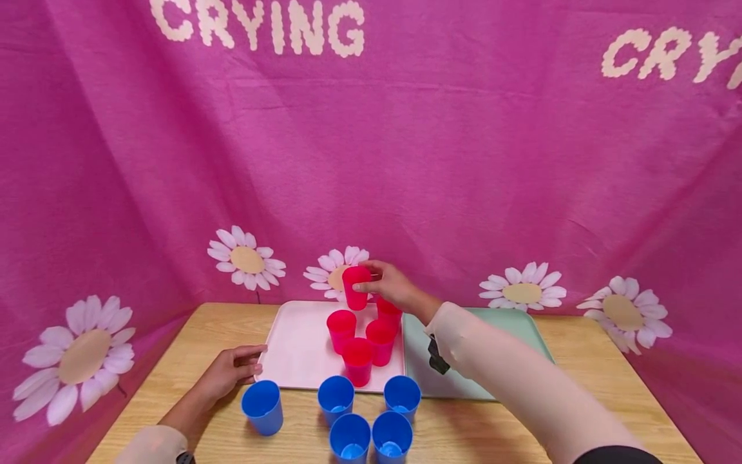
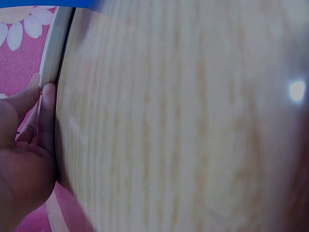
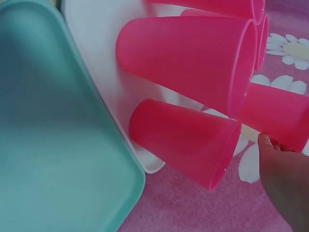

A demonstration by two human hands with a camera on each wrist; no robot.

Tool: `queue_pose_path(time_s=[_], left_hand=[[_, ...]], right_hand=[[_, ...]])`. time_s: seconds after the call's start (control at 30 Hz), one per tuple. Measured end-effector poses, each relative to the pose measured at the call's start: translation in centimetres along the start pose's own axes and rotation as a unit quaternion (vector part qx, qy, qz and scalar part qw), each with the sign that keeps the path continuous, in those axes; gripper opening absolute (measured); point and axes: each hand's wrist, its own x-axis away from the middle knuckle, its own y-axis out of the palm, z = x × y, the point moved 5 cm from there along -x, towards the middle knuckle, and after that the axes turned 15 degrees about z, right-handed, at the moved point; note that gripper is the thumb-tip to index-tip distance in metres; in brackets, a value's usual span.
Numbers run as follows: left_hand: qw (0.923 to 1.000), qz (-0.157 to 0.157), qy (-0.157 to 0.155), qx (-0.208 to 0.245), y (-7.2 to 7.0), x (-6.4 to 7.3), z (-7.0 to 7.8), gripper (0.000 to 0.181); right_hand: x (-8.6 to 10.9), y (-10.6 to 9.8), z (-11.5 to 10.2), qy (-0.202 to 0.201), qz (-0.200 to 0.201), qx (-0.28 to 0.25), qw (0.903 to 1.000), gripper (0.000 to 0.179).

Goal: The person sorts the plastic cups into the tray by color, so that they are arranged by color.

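Observation:
A red cup [image 1: 355, 293] is gripped in my right hand [image 1: 396, 283], raised over the back of the pale pink tray [image 1: 295, 341]. The thumb and fingers go round its side; in the right wrist view, the held cup [image 3: 277, 116] lies partly behind another one. Several more red cups stand upright on that tray, among them the front cup [image 1: 357, 364] and the left cup [image 1: 341, 332]. At the tray's left edge my left hand [image 1: 227, 372] pinches the rim [image 2: 54, 53] between thumb and fingers.
Several blue cups stand upright on the wooden table before the trays, one blue cup [image 1: 263, 409] close to my left hand. A green tray [image 1: 464, 381] adjoins the pink one on the right, under my right forearm. Behind hangs a pink flowered cloth [image 1: 406, 161].

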Motion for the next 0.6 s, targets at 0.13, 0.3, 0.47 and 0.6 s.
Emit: queue_pose_path(time_s=[0.13,0.3,0.47,0.6], left_hand=[[1.0000,0.005,-0.005,0.000,0.0,0.0,-0.1,0.053],[1.0000,0.003,-0.006,-0.003,0.0,-0.1,-0.2,0.054],[1.0000,-0.003,0.000,0.001,0.0,-0.2,-0.3,0.055],[0.9999,-0.005,0.006,0.007,0.0,-0.2,-0.4,0.055]], right_hand=[[-0.3,0.7,0.5,0.002,-0.011,0.006,0.9999,0.069],[-0.4,1.6,0.8,0.005,-0.023,0.008,0.9997,0.068],[-0.4,2.7,0.7,0.009,-0.046,-0.014,0.9988,0.064],[-0.5,3.6,0.7,0.001,-0.051,-0.022,0.9985,0.058]])
